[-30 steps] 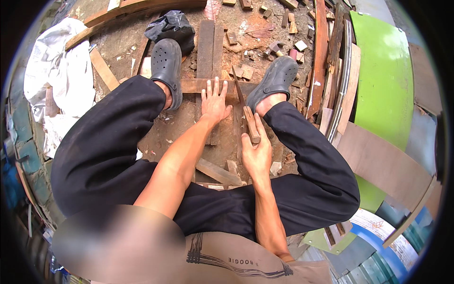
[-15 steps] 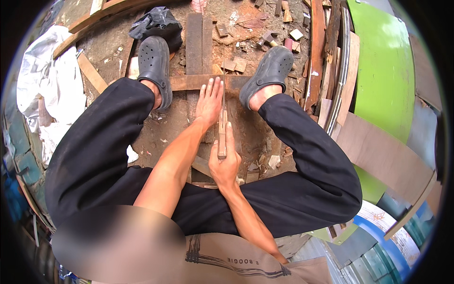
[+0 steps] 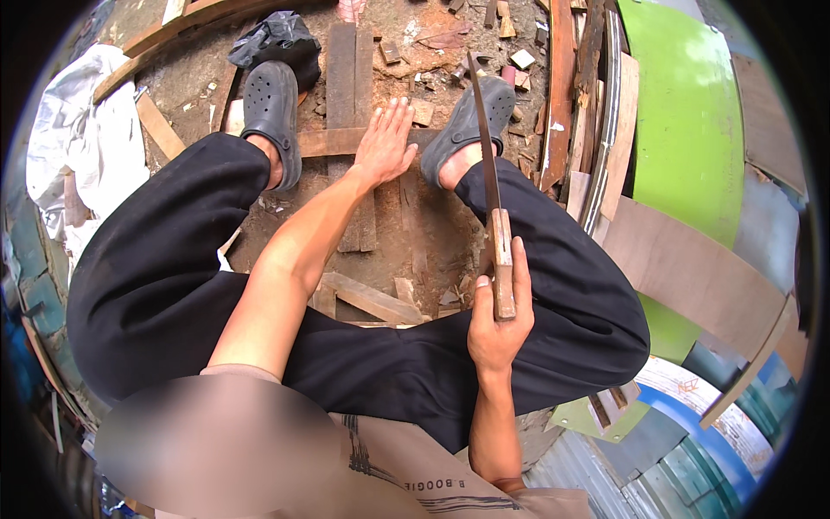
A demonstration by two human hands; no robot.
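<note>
Head view: right hand (image 3: 499, 337) grips saw handle (image 3: 501, 259), left hand (image 3: 380, 154) spread flat on plank (image 3: 322, 142)

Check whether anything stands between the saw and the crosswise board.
The right shoe does: seen from above, the saw overlaps it, and part of the shoe lies between saw and board. Height clearance can't be told.

A taupe shirt (image 3: 393, 450) bearing a dark, streaky print (image 3: 356, 445) is showing near, while baggy black trousers (image 3: 562, 294) are ending above perforated grey clogs (image 3: 271, 104) farther off.
</note>
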